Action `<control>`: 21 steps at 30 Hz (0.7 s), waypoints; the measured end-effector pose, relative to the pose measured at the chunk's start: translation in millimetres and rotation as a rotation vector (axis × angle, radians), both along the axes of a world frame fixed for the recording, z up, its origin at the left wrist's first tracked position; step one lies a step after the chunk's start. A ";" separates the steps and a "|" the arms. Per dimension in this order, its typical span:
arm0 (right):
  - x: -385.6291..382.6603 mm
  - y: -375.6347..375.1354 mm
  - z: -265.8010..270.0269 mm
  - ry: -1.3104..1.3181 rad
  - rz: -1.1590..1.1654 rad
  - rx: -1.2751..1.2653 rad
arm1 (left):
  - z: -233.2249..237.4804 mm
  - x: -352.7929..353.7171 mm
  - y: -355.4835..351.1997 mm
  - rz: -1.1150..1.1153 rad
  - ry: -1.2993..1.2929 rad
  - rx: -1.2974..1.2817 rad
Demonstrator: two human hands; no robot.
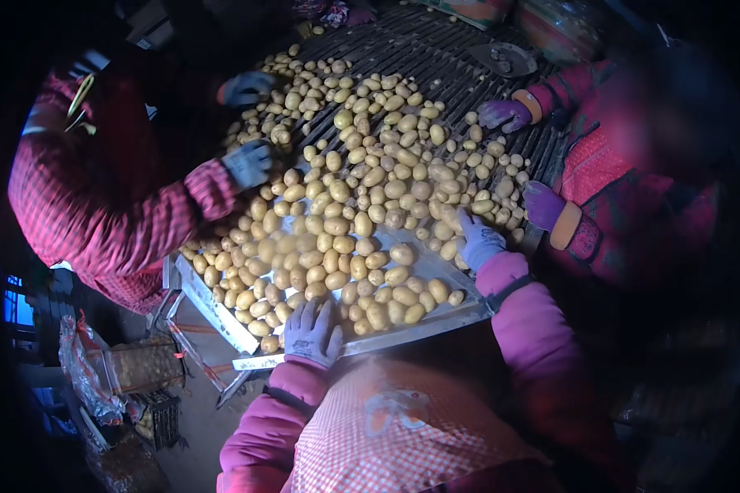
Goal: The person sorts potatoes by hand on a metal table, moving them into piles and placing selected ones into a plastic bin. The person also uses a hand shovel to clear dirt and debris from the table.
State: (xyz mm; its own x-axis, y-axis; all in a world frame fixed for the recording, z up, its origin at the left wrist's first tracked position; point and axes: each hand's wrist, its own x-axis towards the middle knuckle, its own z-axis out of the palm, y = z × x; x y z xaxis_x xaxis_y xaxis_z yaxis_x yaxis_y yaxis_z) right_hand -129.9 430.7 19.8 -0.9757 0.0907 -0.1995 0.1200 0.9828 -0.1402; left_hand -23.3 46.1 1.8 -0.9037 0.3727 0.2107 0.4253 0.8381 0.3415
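Observation:
Many yellow potatoes [362, 222] cover a metal tray [423, 333] and the dark slatted surface [436, 49] behind it. My left hand [312, 333], in a grey glove, lies at the tray's front edge with its fingers apart, touching the nearest potatoes. On the right side of the tray my right hand [479, 242], also gloved, reaches forward against the potatoes with its fingers extended. I see nothing held in either hand.
A co-worker's grey-gloved hands [248, 163] are among potatoes at the left. Another co-worker's purple-gloved hands [543, 205] are at the right edge. Crates [144, 366] stand on the floor at lower left; a round metal dish [506, 60] lies at the back.

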 end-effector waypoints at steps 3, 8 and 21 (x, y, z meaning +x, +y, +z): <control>31.3 -11.0 28.1 -0.075 0.083 0.018 | 1.3 0.6 0.6 0.005 -0.009 0.015; 75.2 -1.2 0.0 -0.037 0.398 -0.176 | 1.5 0.1 -1.5 0.002 -0.011 0.037; 162.4 -39.8 -6.9 -0.061 -0.696 -1.896 | -3.2 6.0 0.2 -0.021 -0.102 0.078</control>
